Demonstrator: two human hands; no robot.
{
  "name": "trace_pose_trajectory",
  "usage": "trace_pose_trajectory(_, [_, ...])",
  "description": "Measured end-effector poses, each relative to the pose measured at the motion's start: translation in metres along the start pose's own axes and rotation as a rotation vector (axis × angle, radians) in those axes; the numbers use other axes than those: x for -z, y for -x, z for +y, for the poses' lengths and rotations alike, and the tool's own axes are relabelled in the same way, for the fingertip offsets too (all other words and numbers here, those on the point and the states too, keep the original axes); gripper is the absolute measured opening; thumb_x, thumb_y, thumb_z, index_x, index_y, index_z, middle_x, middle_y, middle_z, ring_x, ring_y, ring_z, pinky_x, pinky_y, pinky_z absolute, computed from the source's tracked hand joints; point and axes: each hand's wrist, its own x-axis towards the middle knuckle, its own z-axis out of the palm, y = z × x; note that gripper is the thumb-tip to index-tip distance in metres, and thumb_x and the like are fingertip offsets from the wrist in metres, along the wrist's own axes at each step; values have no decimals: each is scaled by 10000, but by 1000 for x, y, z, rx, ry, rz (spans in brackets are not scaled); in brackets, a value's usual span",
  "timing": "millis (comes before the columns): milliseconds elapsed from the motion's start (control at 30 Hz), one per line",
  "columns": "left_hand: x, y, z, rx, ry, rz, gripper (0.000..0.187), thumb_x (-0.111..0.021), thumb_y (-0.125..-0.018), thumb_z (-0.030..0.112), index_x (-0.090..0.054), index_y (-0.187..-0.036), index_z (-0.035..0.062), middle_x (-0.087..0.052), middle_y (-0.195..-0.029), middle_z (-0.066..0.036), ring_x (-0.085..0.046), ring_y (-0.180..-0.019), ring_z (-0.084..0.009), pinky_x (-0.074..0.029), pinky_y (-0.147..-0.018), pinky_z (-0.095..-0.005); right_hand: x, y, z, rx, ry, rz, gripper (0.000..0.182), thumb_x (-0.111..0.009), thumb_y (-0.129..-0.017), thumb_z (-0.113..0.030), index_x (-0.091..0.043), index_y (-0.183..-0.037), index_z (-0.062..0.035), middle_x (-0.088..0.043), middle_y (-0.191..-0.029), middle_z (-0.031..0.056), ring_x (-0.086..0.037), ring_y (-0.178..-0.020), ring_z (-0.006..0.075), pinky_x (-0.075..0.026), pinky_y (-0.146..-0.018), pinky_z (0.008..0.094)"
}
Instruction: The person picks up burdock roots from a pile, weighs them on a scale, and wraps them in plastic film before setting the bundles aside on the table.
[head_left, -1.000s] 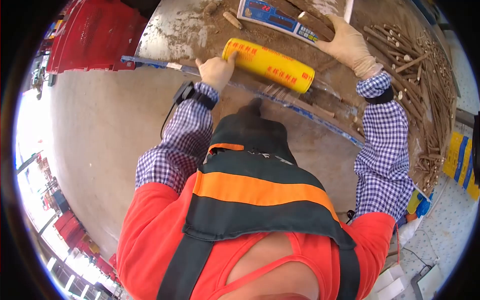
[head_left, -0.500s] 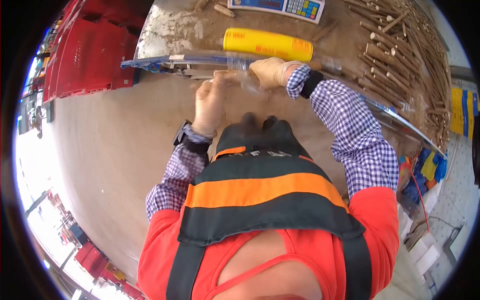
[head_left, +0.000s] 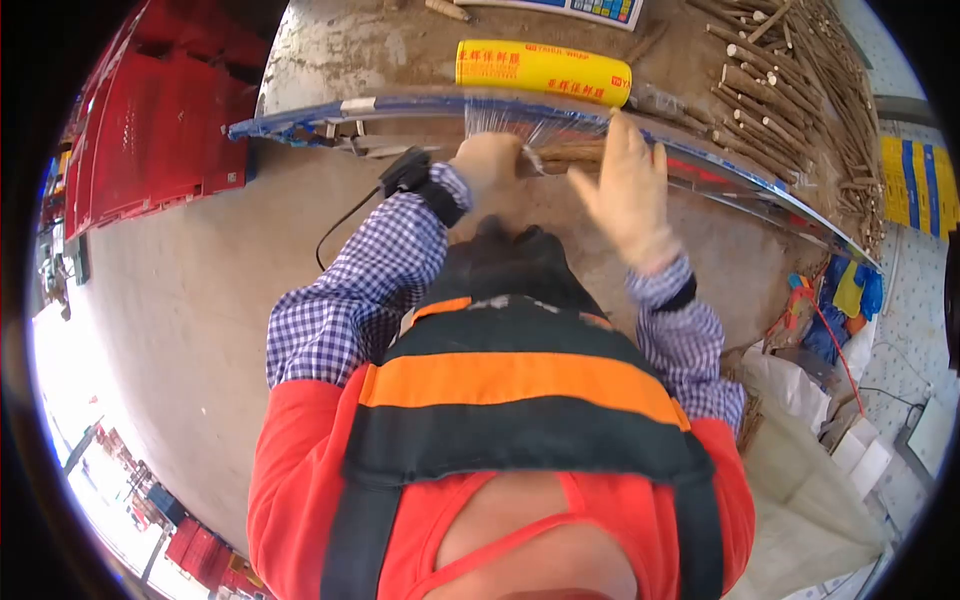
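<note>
My left hand [head_left: 488, 160], in a pale glove, is closed around a bundle of brown root-like sticks [head_left: 575, 153] at the table's front edge. The bundle's right end shows; the rest is hidden in the hand. Clear cling film [head_left: 515, 118] stretches from the yellow cling film roll [head_left: 545, 72] down to the left hand and the sticks. My right hand [head_left: 630, 195], also gloved, is raised just right of the bundle with thumb and fingers apart. It holds nothing, and its fingertips are close to the table edge and the film.
Many cut sticks [head_left: 770, 110] lie piled on the table's right side. A scale [head_left: 600, 10] stands at the back, partly out of view. The table's blue edge [head_left: 390, 105] runs in front of me. Red crates [head_left: 165, 120] are stacked at left. Bags [head_left: 835, 320] lie at lower right.
My left hand has moved right, onto the film-wrapped part of the bundle. My right hand has let go, moved right and opened. The film is now stretched below the roll.
</note>
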Motion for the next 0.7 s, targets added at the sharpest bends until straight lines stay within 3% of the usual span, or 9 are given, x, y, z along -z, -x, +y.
trace_pose_trajectory(67, [17, -20, -13, -13, 9, -155, 414, -763, -651, 309, -717, -981, 63, -705, -906, -184, -680, -880, -339, -529, -779, -404, 6, 4, -33, 203, 219, -163, 635, -729, -761, -357, -513, -1247, -10, -541, -1237, 152, -543, -1134, 243, -394, -965, 495])
trace_pose_trajectory(133, [34, -19, 2, -73, 78, -609, 344, -765, -659, 314, -710, -893, 67, -701, -867, -169, -682, -851, -325, -517, -773, -428, -51, 8, -23, 318, 65, -181, 286, -544, -824, -202, -582, -1079, -78, -602, -948, 70, -595, -926, 226, -439, -882, 394])
trace_pose_trajectory(267, [-11, 18, 34, -313, -711, 388, 238, -689, -725, 180, -639, -915, 46, -676, -799, -151, -673, -829, -277, -508, -737, -411, -58, 3, -9, 7, -485, -382, 406, -738, -686, -292, -589, -984, -61, -638, -866, 118, -646, -834, 310, -504, -721, 424])
trace_pose_trajectory(367, [-28, -4, 18, -282, -282, 80, 148, -653, -771, 132, -641, -890, 44, -667, -794, -188, -671, -786, -314, -529, -712, -407, -36, -12, -1, 123, -96, -718, 315, -743, -737, -312, -652, -940, -89, -691, -931, 130, -684, -886, 289, -540, -759, 390])
trace_pose_trajectory(433, [-4, -38, 5, -115, -149, -491, 246, -735, -718, 226, -644, -867, 53, -664, -806, -205, -670, -811, -332, -543, -712, -403, -71, 0, -10, 111, -49, -484, 315, -755, -719, -310, -668, -915, -79, -697, -923, 140, -686, -883, 292, -543, -765, 385])
trace_pose_trajectory(533, [-3, -5, 30, -87, -238, -214, 373, -791, -649, 265, -642, -920, 56, -670, -828, -208, -674, -832, -336, -543, -728, -414, -70, -4, 5, 96, -164, -318, 321, -760, -715, -312, -704, -922, -72, -707, -890, 138, -691, -841, 303, -544, -761, 393])
trace_pose_trajectory(600, [-31, -3, 32, -115, -576, 28, 443, -794, -637, 259, -629, -987, 43, -675, -882, -218, -671, -866, -346, -542, -751, -420, -42, -15, 17, 135, -419, -667, 295, -738, -747, -287, -711, -961, -87, -706, -879, 103, -688, -836, 305, -543, -752, 396])
trace_pose_trajectory(667, [-51, -10, 16, -122, -106, 90, 488, -792, -639, 259, -614, -1028, 25, -679, -928, -216, -663, -889, -365, -537, -773, -425, -41, -13, 13, 152, -249, -847, 447, -736, -747, -344, -663, -1092, -68, -693, -976, 94, -667, -928, 318, -528, -794, 404])
trace_pose_trajectory(700, [-38, -18, 1, -169, 80, -148, 472, -790, -635, 247, -618, -1007, 15, -682, -948, -209, -658, -905, -379, -535, -790, -424, -62, 5, 9, 251, -14, -495, 499, -753, -704, -382, -651, -1057, -45, -686, -984, 145, -661, -939, 333, -523, -810, 412])
